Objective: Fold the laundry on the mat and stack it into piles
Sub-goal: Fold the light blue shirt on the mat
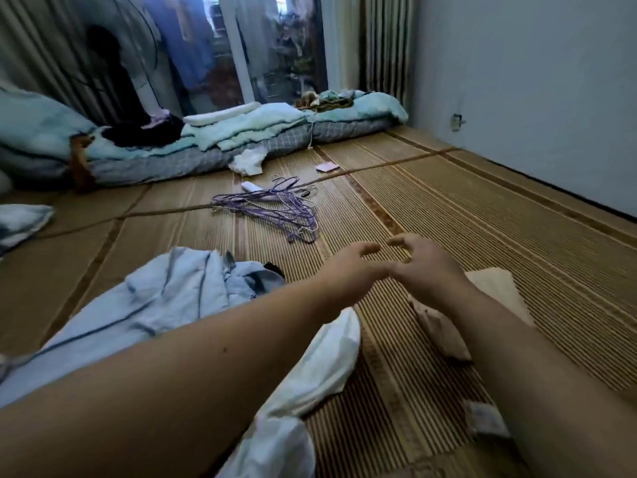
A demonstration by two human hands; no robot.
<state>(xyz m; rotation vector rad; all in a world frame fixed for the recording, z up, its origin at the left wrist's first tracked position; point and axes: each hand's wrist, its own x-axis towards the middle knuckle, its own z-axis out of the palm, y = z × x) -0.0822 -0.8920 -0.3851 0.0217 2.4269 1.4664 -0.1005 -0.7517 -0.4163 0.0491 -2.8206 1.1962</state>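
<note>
Both my arms reach forward over the woven mat [448,208]. My left hand [348,270] and my right hand [424,267] hover side by side above the mat, fingers loosely curled, holding nothing. A crumpled light blue garment with dark piping [165,298] lies at the left under my left forearm. A white cloth [320,367] lies below my left arm. A folded beige piece [496,288] rests on the mat under my right wrist.
A heap of purple wire hangers [275,208] lies ahead. Rolled teal and checked bedding [241,139] lines the far side by the glass door. A white cloth [250,160] and a small pink item [325,166] lie near it. The wall runs along the right.
</note>
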